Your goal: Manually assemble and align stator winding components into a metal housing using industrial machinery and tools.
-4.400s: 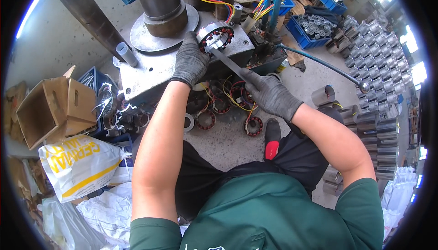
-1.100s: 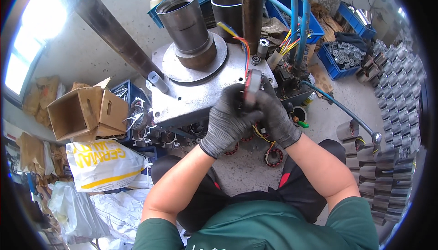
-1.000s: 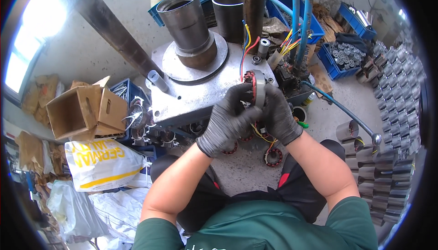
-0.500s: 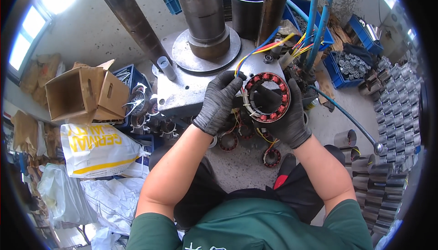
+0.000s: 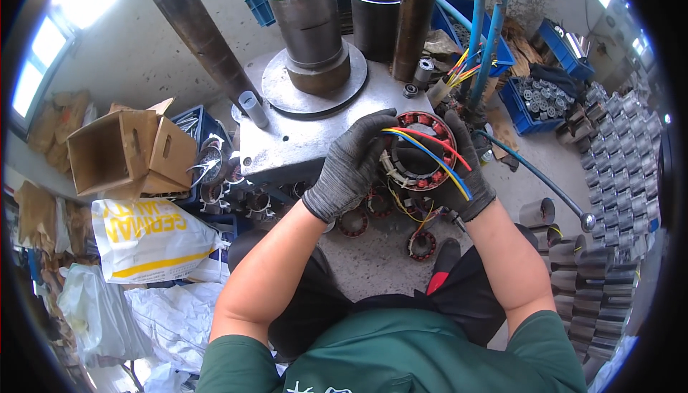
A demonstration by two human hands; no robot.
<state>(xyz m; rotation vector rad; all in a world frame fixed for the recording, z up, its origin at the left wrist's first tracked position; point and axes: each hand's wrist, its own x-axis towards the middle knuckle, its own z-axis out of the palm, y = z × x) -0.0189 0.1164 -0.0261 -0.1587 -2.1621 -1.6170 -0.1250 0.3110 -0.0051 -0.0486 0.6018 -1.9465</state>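
Both of my hands hold a motor stator, a ring with red windings inside, just in front of the metal press table. My left hand, in a dark grey glove, closes on the ring's left side. Blue, yellow and red lead wires come out by its fingers and lie across the ring's opening toward the right. My right hand, gloved alike, grips the right side, with some fingers hidden behind the ring. Below, more stators with wires lie on the floor.
On the metal table stands a steel cylinder on a round plate; a clear tube is near its left corner. Dark posts rise behind. A cardboard box sits left; stacked metal housings fill the right.
The lead wires have swung from above the ring, pointing up and right, to across its opening, pointing down and right. My left fingers have shifted up along the rim.
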